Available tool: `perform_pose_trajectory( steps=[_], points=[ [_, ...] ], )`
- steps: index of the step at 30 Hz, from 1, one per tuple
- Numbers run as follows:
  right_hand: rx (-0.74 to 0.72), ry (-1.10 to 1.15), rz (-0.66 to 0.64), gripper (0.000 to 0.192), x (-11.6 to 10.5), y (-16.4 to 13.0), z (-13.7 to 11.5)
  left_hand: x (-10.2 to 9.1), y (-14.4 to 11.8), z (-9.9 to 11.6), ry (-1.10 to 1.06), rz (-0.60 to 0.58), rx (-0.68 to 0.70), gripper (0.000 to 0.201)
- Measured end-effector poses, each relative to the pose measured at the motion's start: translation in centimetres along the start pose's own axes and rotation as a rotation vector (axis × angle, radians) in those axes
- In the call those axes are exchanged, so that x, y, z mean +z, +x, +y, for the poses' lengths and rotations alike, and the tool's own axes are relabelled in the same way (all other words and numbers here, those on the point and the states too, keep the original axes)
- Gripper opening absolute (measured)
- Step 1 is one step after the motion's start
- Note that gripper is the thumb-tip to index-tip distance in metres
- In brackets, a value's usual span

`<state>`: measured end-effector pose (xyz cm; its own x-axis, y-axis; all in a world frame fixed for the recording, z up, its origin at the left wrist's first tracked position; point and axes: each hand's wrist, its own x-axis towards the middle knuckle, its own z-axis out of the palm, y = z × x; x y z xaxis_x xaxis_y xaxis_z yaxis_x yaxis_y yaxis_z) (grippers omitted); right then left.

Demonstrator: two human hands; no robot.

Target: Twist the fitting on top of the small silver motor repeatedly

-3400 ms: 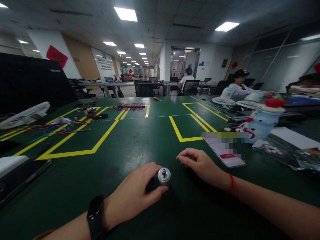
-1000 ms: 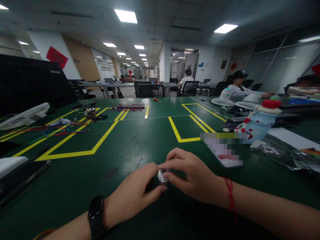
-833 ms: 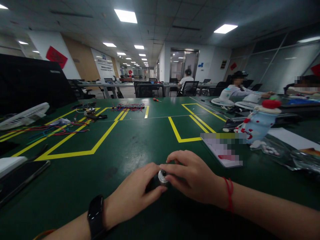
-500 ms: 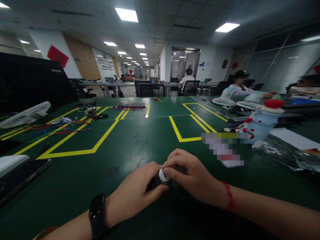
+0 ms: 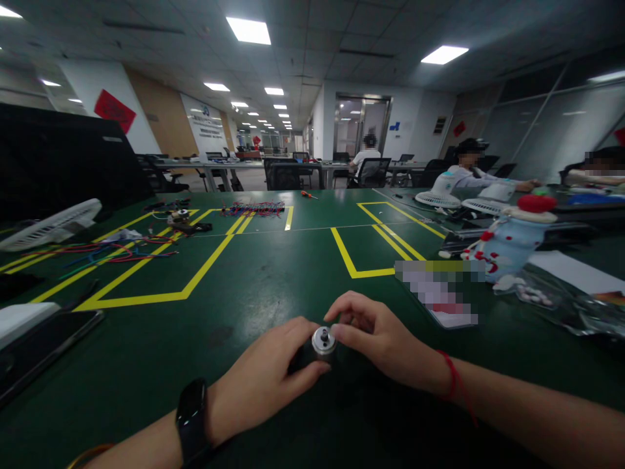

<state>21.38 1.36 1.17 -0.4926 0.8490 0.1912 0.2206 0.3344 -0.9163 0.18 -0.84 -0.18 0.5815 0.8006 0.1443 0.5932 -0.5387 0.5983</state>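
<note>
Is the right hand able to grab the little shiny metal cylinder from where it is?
Probably yes. The right hand already rests beside the small silver metal cylinder, fingertips at its rim. The left hand grips the near side; the top looks free.

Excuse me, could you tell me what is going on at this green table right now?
A person sits at the green table working on a small cylindrical motor with a silver end cap and short shaft. The left hand grips its dark body and keeps it on the table, while the right hand touches the silver end with its fingertips. Coloured wires and a white fan lie to the left, a knitted doll to the right. Other people sit at desks farther back.
</note>
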Motion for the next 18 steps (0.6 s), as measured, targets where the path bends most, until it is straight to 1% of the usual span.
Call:
perform_pose_trajectory(
  steps=[3,5,7,9,11,15,18],
  points=[
    [0.102,0.049,0.117,0.019,-1.7,0.4,0.7,-0.1,0.0,0.1,-0.005,0.009,0.000,0.014],
    [0.141,-0.023,0.200,0.020,-3.1,0.7,1.7,-0.2,-0.1,0.2,-0.012,0.005,0.001,0.014],
    [0.181,-0.106,0.230,0.024,-4.3,0.9,2.8,-0.3,-0.1,0.2,-0.012,0.005,0.000,0.013],
    [0.194,-0.147,0.217,0.026,-4.8,1.0,3.7,-0.3,-0.1,0.2,-0.005,0.003,-0.005,0.014],
    [0.163,-0.208,0.166,0.025,-4.8,0.9,4.1,-0.3,0.0,0.1,0.001,0.001,-0.010,0.015],
    [0.022,-0.455,0.044,0.017,-4.0,0.7,3.6,-0.4,0.0,0.2,-0.006,-0.005,-0.007,0.015],
    [-0.064,-0.584,-0.002,0.013,-3.7,0.7,3.2,-0.5,0.0,0.3,-0.015,-0.006,-0.004,0.015]
  ],
)
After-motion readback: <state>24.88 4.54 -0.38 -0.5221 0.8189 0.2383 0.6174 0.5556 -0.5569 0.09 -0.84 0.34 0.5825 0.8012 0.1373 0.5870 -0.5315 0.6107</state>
